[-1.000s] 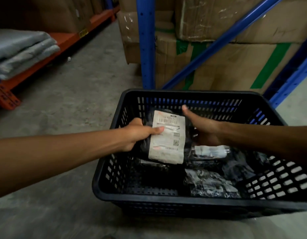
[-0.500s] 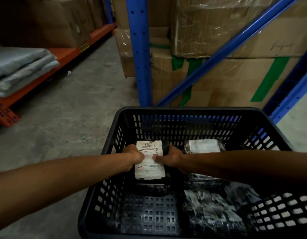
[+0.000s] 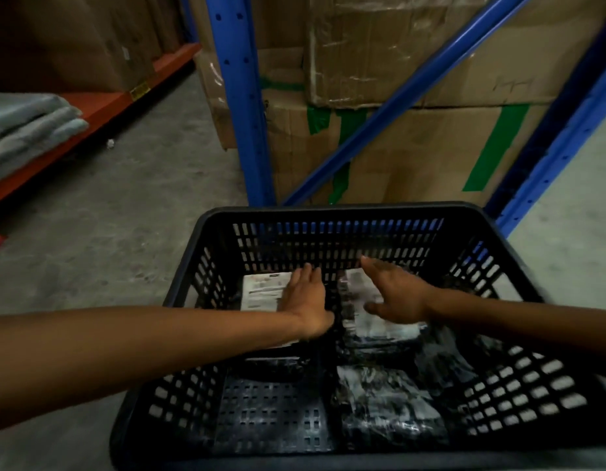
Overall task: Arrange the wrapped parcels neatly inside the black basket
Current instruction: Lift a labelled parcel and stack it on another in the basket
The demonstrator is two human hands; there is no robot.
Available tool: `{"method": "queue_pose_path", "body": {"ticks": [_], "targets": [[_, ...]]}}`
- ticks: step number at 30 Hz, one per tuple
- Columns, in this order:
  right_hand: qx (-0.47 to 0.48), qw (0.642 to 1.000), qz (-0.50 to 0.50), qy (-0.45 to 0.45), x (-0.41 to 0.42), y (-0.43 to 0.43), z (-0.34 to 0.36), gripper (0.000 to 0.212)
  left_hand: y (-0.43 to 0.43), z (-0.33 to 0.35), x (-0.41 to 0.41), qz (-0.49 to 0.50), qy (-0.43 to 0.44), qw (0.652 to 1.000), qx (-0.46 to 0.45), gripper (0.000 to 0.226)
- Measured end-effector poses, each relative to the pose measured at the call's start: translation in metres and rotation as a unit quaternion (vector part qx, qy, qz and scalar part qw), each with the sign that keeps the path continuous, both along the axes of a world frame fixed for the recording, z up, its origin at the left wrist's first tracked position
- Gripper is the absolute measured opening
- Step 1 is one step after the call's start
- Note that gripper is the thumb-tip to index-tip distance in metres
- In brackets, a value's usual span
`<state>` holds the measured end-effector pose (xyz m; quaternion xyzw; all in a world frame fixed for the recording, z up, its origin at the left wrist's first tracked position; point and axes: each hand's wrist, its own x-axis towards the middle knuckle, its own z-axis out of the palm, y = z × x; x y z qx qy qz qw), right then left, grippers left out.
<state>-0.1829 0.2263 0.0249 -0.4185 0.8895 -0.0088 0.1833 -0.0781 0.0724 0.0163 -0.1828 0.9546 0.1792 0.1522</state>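
Note:
The black basket [image 3: 329,212] stands on the floor in front of me. A black-wrapped parcel with a white label [image 3: 262,294] lies flat in its far left corner. My left hand [image 3: 306,297] rests flat on it with fingers extended. A second labelled parcel [image 3: 359,294] lies to its right. My right hand [image 3: 393,294] hovers open just over that one. Another black-wrapped parcel [image 3: 380,402] lies nearer to me on the right side of the basket floor. More dark wrapping sits under my right forearm, partly hidden.
Blue rack posts [image 3: 247,130] and taped cardboard boxes [image 3: 413,154] stand right behind the basket. An orange shelf [image 3: 91,110] with folded grey fabric [image 3: 26,130] runs along the left. Bare concrete floor [image 3: 118,239] lies between them.
The labelled parcel, held in both hands above the basket a second ago, now lies flat in the far left corner. Both hands have let go and opened.

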Motion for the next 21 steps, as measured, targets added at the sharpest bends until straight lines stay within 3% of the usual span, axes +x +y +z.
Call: {"method": "queue_pose_path", "body": {"ticks": [3,5,9,13,18,21], "targets": [[0.15,0.985,0.059,0.058,0.0,0.046,-0.013,0.109,0.031,-0.019,-0.006,-0.117,-0.048,0.992,0.011,0.109],[0.178,0.978,0.08,0.077,0.004,0.059,-0.023,0.104,0.046,-0.029,-0.011,-0.152,-0.071,0.986,0.002,0.115],[0.151,0.981,0.052,0.113,0.011,0.058,-0.046,0.07,0.071,-0.05,-0.016,-0.113,-0.032,0.991,-0.067,0.099],[0.124,0.981,0.03,0.149,0.016,0.054,-0.06,0.061,0.075,-0.063,-0.012,-0.123,0.016,0.985,-0.122,0.082],[0.139,0.984,0.042,0.103,0.012,0.058,-0.048,0.065,0.058,-0.049,-0.016,-0.185,-0.036,0.981,-0.045,0.107],[0.059,0.996,0.053,0.026,0.005,0.068,-0.009,0.074,0.028,-0.007,-0.028,-0.242,-0.055,0.967,0.054,0.089]]}}
